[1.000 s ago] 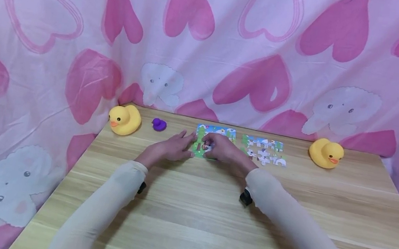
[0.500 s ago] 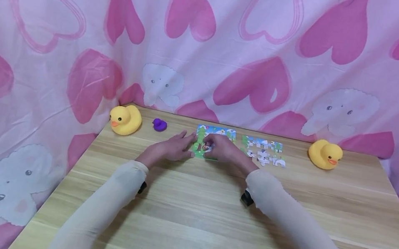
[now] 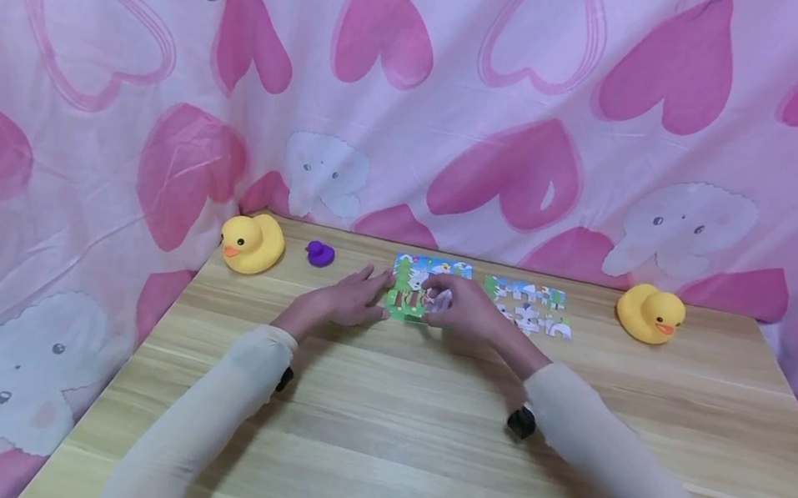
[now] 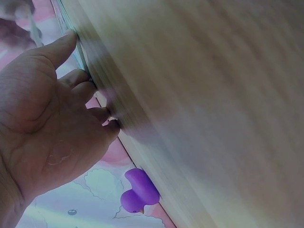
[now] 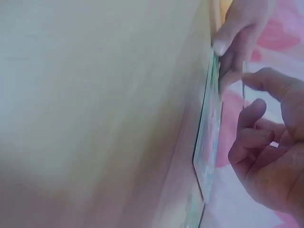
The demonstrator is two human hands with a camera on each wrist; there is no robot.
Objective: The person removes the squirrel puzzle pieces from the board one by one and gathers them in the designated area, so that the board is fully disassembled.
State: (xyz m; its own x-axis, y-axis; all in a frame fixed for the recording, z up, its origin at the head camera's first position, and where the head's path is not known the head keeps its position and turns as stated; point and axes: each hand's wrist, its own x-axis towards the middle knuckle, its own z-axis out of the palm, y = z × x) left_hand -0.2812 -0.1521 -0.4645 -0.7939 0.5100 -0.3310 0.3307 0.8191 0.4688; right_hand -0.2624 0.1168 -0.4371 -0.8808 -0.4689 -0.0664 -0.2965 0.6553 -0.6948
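Observation:
A colourful puzzle board with green trees lies flat near the table's back edge. My left hand rests at its left edge, fingers extended and touching the rim; the left wrist view shows this hand with its fingertips down. Above the board, my right hand pinches a thin puzzle piece between thumb and fingers. In the right wrist view the piece appears edge-on in the right hand, lifted off the board. The right hand hides part of the board.
Several loose or partly joined puzzle pieces lie right of the board. A purple duck and a yellow duck stand to the left, another yellow duck at the right. Behind the wooden table hangs a pink heart curtain.
My right hand has moved a little to the right and lifted a piece off the board, uncovering more of the picture. The left hand stays at the board's left edge.

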